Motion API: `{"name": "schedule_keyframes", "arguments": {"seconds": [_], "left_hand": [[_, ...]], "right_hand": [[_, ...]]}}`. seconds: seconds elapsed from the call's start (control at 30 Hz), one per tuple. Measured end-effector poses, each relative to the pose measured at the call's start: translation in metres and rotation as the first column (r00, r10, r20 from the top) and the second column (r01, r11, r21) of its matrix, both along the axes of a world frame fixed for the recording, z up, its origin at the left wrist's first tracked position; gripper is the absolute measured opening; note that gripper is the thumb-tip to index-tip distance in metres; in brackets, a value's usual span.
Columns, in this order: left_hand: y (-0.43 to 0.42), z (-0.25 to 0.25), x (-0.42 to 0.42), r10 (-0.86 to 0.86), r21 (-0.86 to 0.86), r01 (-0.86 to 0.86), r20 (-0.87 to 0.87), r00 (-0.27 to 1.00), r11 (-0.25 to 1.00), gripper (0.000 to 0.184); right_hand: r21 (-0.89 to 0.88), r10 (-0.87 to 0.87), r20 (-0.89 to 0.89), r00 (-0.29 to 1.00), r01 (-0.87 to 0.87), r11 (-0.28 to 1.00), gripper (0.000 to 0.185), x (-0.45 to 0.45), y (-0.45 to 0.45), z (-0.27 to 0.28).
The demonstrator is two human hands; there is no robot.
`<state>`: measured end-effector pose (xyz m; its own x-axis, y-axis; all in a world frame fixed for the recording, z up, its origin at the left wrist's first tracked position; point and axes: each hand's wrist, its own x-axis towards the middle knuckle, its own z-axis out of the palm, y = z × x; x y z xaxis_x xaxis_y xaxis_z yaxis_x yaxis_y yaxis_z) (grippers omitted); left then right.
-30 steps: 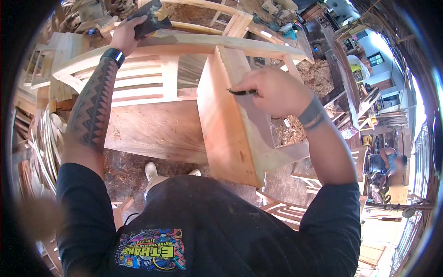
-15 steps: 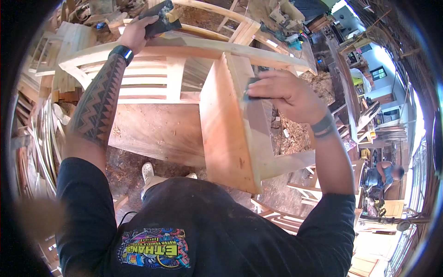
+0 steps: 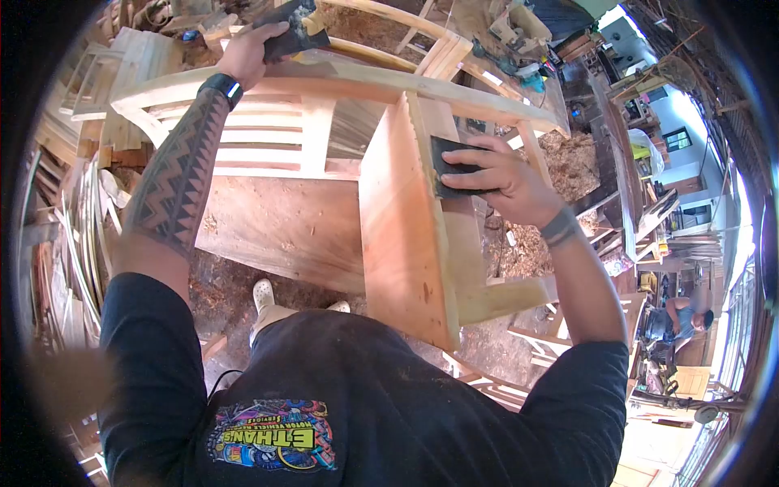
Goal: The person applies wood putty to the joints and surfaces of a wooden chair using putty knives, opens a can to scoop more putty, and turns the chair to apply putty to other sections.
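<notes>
My left hand is closed on a dark flat piece with pale dust on it, above the curved top rail of a wooden bench. My right hand grips a black sheet, probably sandpaper, its fingers laid over it. The sheet lies against the side of the bench's wooden end panel, near the panel's upper edge. Left of that panel are the slatted back and the broad seat board.
Another wooden frame stands behind the rail. Wood shavings lie at the right. Thin wood strips lean at the left. Another person is at the far right. Slatted pieces stand near my right elbow.
My right hand has gone from a pinch on the sheet's edge to fingers spread over the sheet, now flat on the panel's side. My left hand keeps its hold on the dark piece.
</notes>
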<state>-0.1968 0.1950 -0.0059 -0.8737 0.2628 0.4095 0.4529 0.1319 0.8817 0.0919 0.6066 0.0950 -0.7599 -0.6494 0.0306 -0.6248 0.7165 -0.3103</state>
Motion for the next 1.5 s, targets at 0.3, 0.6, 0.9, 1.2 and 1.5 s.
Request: {"name": "schedule_keyframes", "arguments": {"seconds": [0.3, 0.6, 0.9, 1.2, 1.5], "left_hand": [[-0.007, -0.018, -0.017, 0.023, -0.259, -0.12, -0.351, 0.936, 0.958, 0.048], [-0.005, -0.007, -0.023, -0.083, -0.04, 0.09, 0.133, 0.988, 0.995, 0.045], [-0.004, -0.009, -0.017, -0.189, -0.062, 0.18, -0.207, 0.96, 0.982, 0.048], [0.004, -0.019, -0.041, -0.412, 0.452, 0.226, 0.372, 0.832, 0.863, 0.038], [-0.002, -0.032, -0.044, -0.114, -0.34, -0.146, -0.64, 0.76, 0.929, 0.044]], "right_hand": [[0.23, -0.093, -0.392, 0.915, 0.196, 0.953, 0.038, -0.054, -0.048, 0.026], [0.277, -0.285, 0.155, 0.946, 0.236, 0.932, 0.043, -0.046, -0.084, 0.032], [0.233, -0.273, 0.149, 0.95, 0.234, 0.944, 0.043, 0.023, -0.102, 0.046], [0.175, -0.42, 0.138, 0.897, 0.395, 0.902, 0.042, 0.101, -0.137, 0.055], [0.165, -0.479, 0.077, 0.875, 0.462, 0.871, 0.041, 0.142, -0.151, 0.071]]}}
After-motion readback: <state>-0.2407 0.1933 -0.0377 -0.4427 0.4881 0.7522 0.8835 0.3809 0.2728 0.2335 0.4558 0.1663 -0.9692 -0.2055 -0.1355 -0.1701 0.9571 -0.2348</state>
